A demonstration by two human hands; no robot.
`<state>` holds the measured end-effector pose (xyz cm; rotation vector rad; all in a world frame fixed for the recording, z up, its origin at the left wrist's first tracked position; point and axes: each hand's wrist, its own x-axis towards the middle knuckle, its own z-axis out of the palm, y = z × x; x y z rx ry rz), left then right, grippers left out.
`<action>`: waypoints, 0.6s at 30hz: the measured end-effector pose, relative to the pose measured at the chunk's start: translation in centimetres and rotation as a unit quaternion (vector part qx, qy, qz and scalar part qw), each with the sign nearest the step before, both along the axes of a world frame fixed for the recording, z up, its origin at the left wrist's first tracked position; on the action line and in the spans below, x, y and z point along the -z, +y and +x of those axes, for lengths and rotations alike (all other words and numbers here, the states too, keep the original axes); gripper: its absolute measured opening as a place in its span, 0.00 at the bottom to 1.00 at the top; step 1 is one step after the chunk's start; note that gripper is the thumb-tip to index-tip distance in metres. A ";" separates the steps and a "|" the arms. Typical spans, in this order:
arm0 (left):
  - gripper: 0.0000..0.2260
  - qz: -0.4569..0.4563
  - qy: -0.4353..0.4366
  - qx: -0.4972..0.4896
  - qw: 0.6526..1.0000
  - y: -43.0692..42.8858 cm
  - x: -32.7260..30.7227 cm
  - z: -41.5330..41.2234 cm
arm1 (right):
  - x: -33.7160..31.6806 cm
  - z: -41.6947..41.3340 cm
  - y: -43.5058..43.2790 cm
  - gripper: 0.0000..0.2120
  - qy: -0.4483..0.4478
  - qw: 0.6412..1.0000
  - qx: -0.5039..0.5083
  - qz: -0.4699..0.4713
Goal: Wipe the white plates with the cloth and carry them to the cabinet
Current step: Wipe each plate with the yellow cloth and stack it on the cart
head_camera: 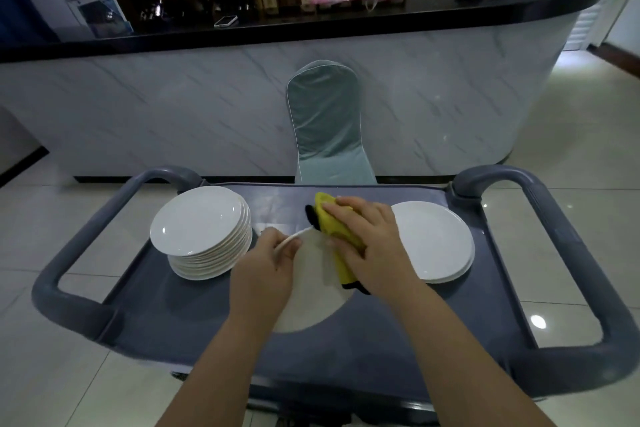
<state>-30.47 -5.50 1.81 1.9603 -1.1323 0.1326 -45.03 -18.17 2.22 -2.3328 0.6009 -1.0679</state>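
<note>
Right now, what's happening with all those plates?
A person is wiping one white plate over a grey cart. The left hand grips its rim while the right hand presses a yellow cloth on it. A tall stack of plates sits on the cart's left, a short stack on its right.

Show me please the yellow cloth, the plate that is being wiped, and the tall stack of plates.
yellow cloth (344, 270), head view, on its lower end.
plate being wiped (311, 288), head view, on its bare face.
tall stack of plates (199, 218), head view, on the middle of the top plate.
</note>
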 end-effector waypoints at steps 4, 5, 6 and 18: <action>0.12 -0.055 -0.021 -0.003 0.998 1.0 -1.3 0.7 | 0.6 -1.8 -1.6 0.25 0.022 0.993 0.004 0.116; 0.11 -0.068 -0.029 0.008 0.997 1.2 -1.7 1.1 | 0.8 -2.1 -1.8 0.24 0.018 0.990 0.011 0.142; 0.11 -0.069 -0.043 0.018 0.997 1.2 -2.1 1.2 | 0.6 -2.0 -1.4 0.23 0.009 0.988 0.016 0.151; 0.14 -0.026 -0.134 0.052 0.989 0.5 -3.3 1.6 | -0.8 0.2 1.0 0.20 -0.007 0.996 0.051 0.075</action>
